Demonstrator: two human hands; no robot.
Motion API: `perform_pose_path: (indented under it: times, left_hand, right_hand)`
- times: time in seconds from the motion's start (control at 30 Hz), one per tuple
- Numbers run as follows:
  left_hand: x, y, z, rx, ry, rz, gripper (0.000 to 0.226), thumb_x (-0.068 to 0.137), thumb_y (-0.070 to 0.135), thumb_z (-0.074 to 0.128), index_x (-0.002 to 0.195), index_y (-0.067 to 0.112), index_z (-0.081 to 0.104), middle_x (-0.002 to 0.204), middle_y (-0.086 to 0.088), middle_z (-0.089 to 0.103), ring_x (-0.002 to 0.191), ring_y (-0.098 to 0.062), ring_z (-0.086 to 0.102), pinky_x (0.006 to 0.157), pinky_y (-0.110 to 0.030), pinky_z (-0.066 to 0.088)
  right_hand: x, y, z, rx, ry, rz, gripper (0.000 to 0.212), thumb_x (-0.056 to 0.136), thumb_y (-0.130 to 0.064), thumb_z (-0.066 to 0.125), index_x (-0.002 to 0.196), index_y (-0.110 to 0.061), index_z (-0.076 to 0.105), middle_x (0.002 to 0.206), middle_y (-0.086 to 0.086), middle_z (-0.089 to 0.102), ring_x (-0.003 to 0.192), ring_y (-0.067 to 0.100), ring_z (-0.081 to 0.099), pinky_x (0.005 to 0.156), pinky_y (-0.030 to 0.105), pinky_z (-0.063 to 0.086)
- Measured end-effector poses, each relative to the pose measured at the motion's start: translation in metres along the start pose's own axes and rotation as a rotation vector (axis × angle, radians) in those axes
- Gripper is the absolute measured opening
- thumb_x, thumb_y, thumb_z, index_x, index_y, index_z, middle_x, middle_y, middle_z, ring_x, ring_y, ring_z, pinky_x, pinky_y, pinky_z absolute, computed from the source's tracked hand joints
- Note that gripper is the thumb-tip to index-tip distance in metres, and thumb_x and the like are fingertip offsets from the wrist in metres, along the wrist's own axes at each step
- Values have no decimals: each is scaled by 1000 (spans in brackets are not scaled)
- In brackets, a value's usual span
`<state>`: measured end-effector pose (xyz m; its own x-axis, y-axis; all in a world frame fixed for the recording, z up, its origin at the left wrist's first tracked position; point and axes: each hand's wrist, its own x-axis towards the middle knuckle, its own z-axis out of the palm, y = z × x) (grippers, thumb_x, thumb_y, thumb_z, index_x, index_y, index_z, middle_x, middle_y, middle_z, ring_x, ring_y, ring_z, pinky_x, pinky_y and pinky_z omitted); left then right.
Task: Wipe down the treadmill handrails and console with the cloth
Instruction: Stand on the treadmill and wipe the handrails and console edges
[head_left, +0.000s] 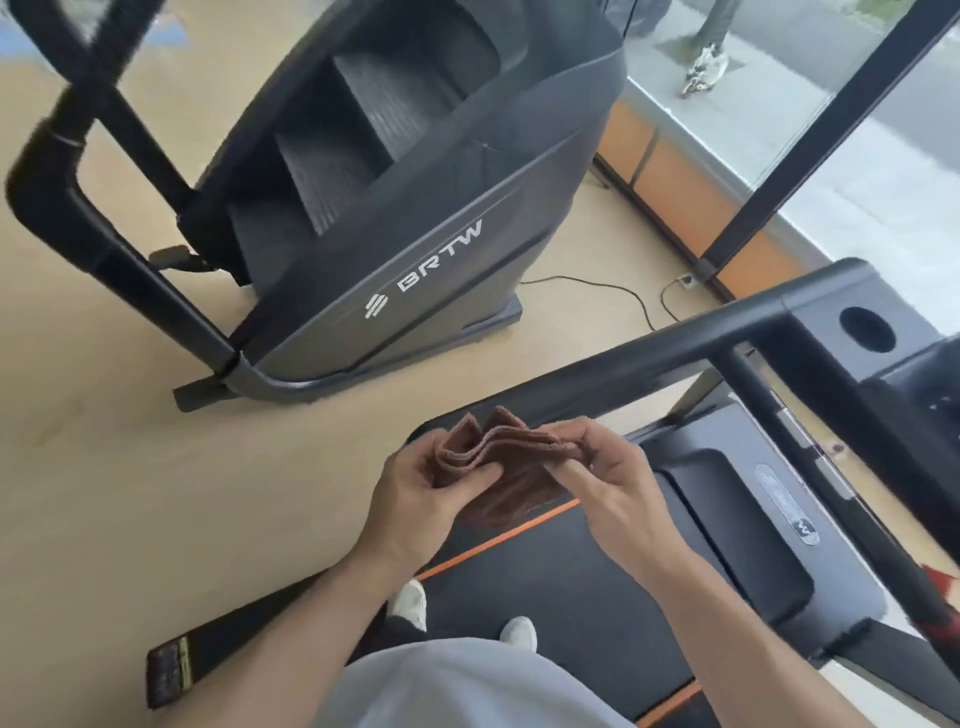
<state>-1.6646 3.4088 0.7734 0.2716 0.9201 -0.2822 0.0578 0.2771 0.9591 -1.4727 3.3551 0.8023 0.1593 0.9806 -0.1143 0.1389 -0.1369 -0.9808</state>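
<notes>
"BRTW" reads on the stair climber (395, 260) side.

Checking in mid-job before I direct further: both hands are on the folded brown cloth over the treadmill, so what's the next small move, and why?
Probably carry the cloth up onto the left handrail just beyond it and start wiping. The left hand and right hand both pinch the cloth, already folded into a pad, and it touches nothing yet.

Single head-worn wide-angle view, tilted, looking steeply down and forward from above the treadmill handrail (597, 364), close over it, with the treadmill belt (571, 587) just below it and the stair climber (395, 208) beyond it to the upper left.
</notes>
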Motion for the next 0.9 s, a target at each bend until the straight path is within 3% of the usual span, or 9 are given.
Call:
perform_pose_path:
  times: [0.1,0.27,0.4,0.5,0.57,0.63,0.77,0.83,0.9]
  left_hand:
    - [-1,-4,6,47,144,-10,45,63,45,86,68,13,54,73,-22,60,71,-20,53,77,-56,56]
    - [-6,-1,19,112,265,0,41,74,25,88,69,17,48,75,-23,60,65,-15,47,65,-36,42]
    - [0,24,28,128,362,70,34,77,21,87,82,4,58,80,-15,71,70,-12,60,67,-35,50]
    - [27,33,20,-13,480,27,27,82,35,81,98,22,63,96,8,76,90,-5,72,87,-33,58]
    - [42,30,11,-4,511,-36,27,82,47,72,103,34,61,105,13,73,102,-6,70,98,-41,56]
    - [44,19,3,97,516,-81,25,91,41,67,113,32,59,112,14,67,107,-7,66,98,-35,55]
    - [24,-13,-13,53,548,-158,31,97,30,65,125,21,59,121,10,64,98,7,59,81,-6,46]
    - [13,-33,-26,-31,597,-204,32,91,37,67,120,24,63,122,12,67,108,0,64,101,-24,50]
    - [7,-48,-39,-56,632,-262,26,89,40,64,113,27,65,117,14,69,114,-11,65,106,-44,50]
  right_hand:
    - [4,3,-10,-65,8,17,33,95,-1,62,87,-31,74,81,-2,74,79,18,69,66,30,53]
    - [16,2,-28,-196,-96,20,44,95,5,61,84,-36,70,80,-11,71,75,10,63,67,25,45]
    - [48,-24,-24,-335,36,-116,45,91,6,64,94,-39,70,105,-17,70,98,0,65,81,13,46]
    - [71,-26,6,-338,275,-223,40,98,-13,64,131,-35,61,146,-18,46,134,2,46,110,18,39]
    - [84,2,26,-680,111,-268,44,104,-31,55,148,-32,50,161,-10,35,153,14,25,126,31,17]
    - [89,43,41,-1052,-194,-237,50,106,-53,38,151,-31,45,162,-4,40,155,19,23,129,42,3]
    - [100,70,59,-1287,-296,-264,60,100,-65,22,130,-29,58,129,-3,64,129,26,52,119,48,26]
    - [116,56,73,-1335,-365,-234,55,99,-63,21,106,-28,62,105,-2,68,102,27,62,99,46,40]
    - [136,45,91,-1335,-522,-97,52,99,-60,24,98,-26,63,99,3,69,88,28,61,81,42,42]
